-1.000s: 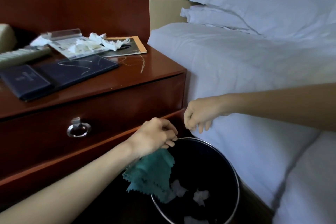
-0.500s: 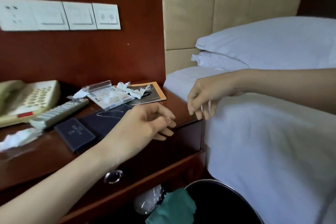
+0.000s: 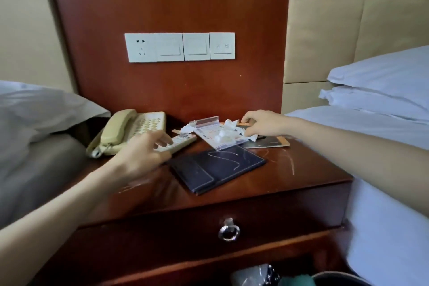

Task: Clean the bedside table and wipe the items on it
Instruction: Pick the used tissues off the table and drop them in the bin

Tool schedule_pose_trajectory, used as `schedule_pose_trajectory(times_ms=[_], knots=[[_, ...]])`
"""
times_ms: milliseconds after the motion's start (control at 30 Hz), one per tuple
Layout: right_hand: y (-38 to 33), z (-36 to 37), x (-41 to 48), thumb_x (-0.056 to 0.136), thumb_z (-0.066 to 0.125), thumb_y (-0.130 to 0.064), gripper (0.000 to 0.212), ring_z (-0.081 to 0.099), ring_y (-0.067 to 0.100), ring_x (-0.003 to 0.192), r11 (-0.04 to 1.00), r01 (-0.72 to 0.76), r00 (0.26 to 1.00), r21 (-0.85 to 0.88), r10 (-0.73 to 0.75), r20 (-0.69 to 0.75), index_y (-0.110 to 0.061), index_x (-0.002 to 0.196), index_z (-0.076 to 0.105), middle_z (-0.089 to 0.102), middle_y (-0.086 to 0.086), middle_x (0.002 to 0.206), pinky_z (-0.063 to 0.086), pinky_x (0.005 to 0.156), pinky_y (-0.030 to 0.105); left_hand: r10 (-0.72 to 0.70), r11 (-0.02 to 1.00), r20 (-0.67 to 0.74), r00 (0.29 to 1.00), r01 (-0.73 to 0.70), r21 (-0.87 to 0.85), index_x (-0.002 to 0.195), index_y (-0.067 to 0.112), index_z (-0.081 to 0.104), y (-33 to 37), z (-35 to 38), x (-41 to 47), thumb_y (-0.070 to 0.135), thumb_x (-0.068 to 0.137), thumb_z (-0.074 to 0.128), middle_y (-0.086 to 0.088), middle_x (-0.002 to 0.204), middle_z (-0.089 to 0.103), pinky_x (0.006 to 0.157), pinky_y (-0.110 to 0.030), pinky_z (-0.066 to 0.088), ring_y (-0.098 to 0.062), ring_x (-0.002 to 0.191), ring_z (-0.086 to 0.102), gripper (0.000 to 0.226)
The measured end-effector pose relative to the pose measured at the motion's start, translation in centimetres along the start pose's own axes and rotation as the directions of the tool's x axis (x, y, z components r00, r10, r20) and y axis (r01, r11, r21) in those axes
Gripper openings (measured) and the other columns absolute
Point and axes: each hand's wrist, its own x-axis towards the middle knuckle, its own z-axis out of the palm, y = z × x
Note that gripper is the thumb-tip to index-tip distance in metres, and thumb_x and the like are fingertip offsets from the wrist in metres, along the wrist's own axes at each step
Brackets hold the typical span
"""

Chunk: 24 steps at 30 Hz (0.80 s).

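Observation:
The wooden bedside table [image 3: 308, 176] holds a beige phone [image 3: 130, 130], a white remote [image 3: 180, 141], a dark blue folder [image 3: 216, 167], a clear card stand [image 3: 216, 134] and a brochure [image 3: 275, 143]. Crumpled tissue [image 3: 232, 124] lies over the stand and brochure. Thin light strands [image 3: 291, 162] streak the folder and the tabletop. My left hand [image 3: 141, 155], blurred, hovers with fingers apart over the near end of the remote. My right hand [image 3: 262, 123] reaches in from the right, its fingers pinched on the tissue at the back. The green cloth [image 3: 294, 280] lies low by the bin.
Beds with white bedding flank the table, a pillow [image 3: 46, 109] on the left and stacked pillows [image 3: 383, 90] on the right. A switch panel [image 3: 180, 47] sits on the wooden wall panel. The drawer has a ring pull [image 3: 228, 231]. A black bin's rim [image 3: 339, 277] shows below.
The view has risen from the bin to the tabletop. The green cloth has left my left hand and lies by the bin. Both hands moved up over the table; the right reached the tissue.

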Motion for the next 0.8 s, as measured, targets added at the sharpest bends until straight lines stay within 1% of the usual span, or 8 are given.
schedule_pose_trajectory(times_ms=[67, 167, 267, 333, 400, 500, 600, 800], knots=[[-0.5, 1.0, 1.2, 0.087, 0.059, -0.02, 0.049, 0.05, 0.018, 0.1, 0.999, -0.006, 0.999, -0.037, 0.007, 0.036, -0.021, 0.134, 0.047, 0.051, -0.001, 0.122, 0.04, 0.078, 0.031, -0.064, 0.992, -0.019, 0.998, 0.065, 0.107, 0.101, 0.022, 0.063, -2.2, -0.9, -0.1, 0.02, 0.077, 0.068, -0.004, 0.108, 0.058, 0.088, -0.032, 0.043, -0.022, 0.104, 0.053, 0.024], [-0.6, 2.3, 2.5, 0.091, 0.045, -0.008, 0.048, 0.051, 0.026, 0.113, 0.984, -0.008, 0.998, -0.18, 0.02, 0.064, -0.016, 0.139, 0.044, 0.049, 0.008, 0.138, 0.041, 0.082, 0.031, -0.16, 0.96, 0.006, 0.987, 0.155, 0.232, 0.096, 0.028, 0.054, -4.2, -1.6, -0.1, 0.033, 0.073, 0.069, -0.003, 0.114, 0.046, 0.097, -0.04, 0.041, -0.024, 0.112, 0.044, 0.028], [0.0, 2.8, 2.8, 0.092, 0.04, -0.005, 0.044, 0.053, 0.03, 0.113, 0.954, -0.038, 0.998, -0.298, 0.051, 0.035, -0.015, 0.134, 0.05, 0.052, 0.012, 0.134, 0.041, 0.082, 0.034, -0.274, 0.913, 0.114, 0.955, 0.22, 0.343, 0.096, 0.028, 0.05, -4.8, -1.6, -0.1, 0.055, 0.066, 0.066, -0.001, 0.108, 0.044, 0.092, -0.039, 0.044, -0.022, 0.104, 0.046, 0.044], [0.7, 2.8, 2.8, 0.09, 0.042, -0.004, 0.041, 0.056, 0.031, 0.102, 0.958, -0.068, 0.998, -0.277, 0.069, -0.007, -0.017, 0.125, 0.059, 0.057, 0.013, 0.125, 0.044, 0.083, 0.036, -0.285, 0.899, 0.147, 0.947, 0.211, 0.384, 0.094, 0.03, 0.05, -4.8, -1.4, 0.0, 0.061, 0.065, 0.064, 0.003, 0.101, 0.045, 0.084, -0.033, 0.043, -0.019, 0.098, 0.045, 0.045], [1.5, 2.7, 2.7, 0.088, 0.046, 0.001, 0.035, 0.058, 0.031, 0.093, 0.974, -0.085, 0.995, -0.21, 0.071, -0.073, -0.011, 0.112, 0.068, 0.062, 0.015, 0.115, 0.049, 0.081, 0.035, -0.251, 0.906, 0.148, 0.957, 0.178, 0.385, 0.091, 0.032, 0.055, -4.6, -1.2, 0.2, 0.056, 0.07, 0.067, 0.004, 0.092, 0.05, 0.076, -0.029, 0.04, -0.017, 0.091, 0.046, 0.033], [2.4, 2.9, 2.6, 0.087, 0.05, 0.006, 0.029, 0.06, 0.033, 0.095, 0.981, -0.084, 0.986, -0.173, 0.057, -0.155, -0.006, 0.105, 0.07, 0.063, 0.016, 0.11, 0.051, 0.088, 0.041, -0.195, 0.935, 0.121, 0.973, 0.147, 0.323, 0.073, 0.037, 0.056, -4.3, -1.1, 0.3, 0.045, 0.074, 0.07, 0.008, 0.075, 0.053, 0.066, -0.028, 0.039, -0.016, 0.08, 0.051, 0.016], [2.8, 3.1, 2.6, 0.086, 0.054, 0.007, 0.022, 0.061, 0.032, 0.091, 0.987, -0.063, 0.978, -0.146, 0.032, -0.208, -0.005, 0.095, 0.071, 0.065, 0.016, 0.104, 0.053, 0.085, 0.042, -0.154, 0.948, 0.082, 0.985, 0.125, 0.292, 0.055, 0.034, 0.053, -3.8, -1.1, 0.2, 0.036, 0.076, 0.07, 0.007, 0.062, 0.053, 0.057, -0.027, 0.039, -0.016, 0.07, 0.052, 0.028], [3.0, 3.6, 2.1, 0.084, 0.061, 0.0, 0.02, 0.06, 0.027, 0.089, 0.994, -0.022, 0.961, -0.104, -0.008, -0.275, -0.014, 0.073, 0.069, 0.067, 0.01, 0.092, 0.053, 0.084, 0.043, -0.101, 0.97, -0.07, 0.992, 0.114, 0.213, 0.061, 0.018, 0.065, -3.1, -0.7, 0.2, 0.013, 0.075, 0.067, -0.002, 0.062, 0.064, 0.062, -0.034, 0.05, -0.021, 0.067, 0.057, 0.014]])
